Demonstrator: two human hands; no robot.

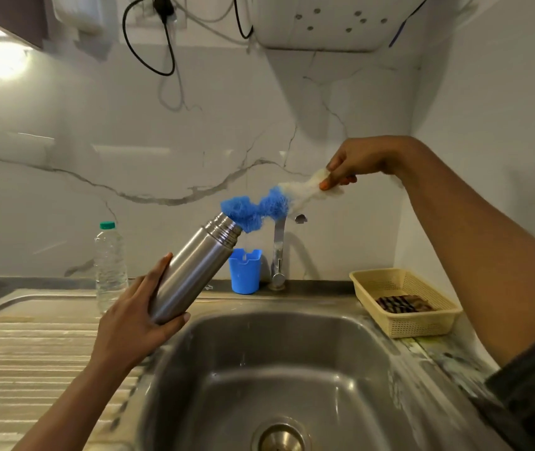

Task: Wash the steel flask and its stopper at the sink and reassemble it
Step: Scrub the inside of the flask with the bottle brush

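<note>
My left hand [132, 315] grips the base of the steel flask [194, 268], which tilts up to the right above the sink's left rim, mouth open. A blue and white net scrubber [269, 206] stretches from the flask's mouth up to my right hand [354, 166], which pinches its white end high above the tap. The blue end sits at or just inside the flask's threaded neck. The stopper is not in sight.
The steel sink [292, 323] lies below, with its drain [281, 439] at the bottom. A tap [278, 255] and a blue plastic cup [245, 271] stand behind it. A clear water bottle [110, 265] stands left. A yellow basket [422, 323] sits right. The ribbed drainboard [38, 359] spreads left.
</note>
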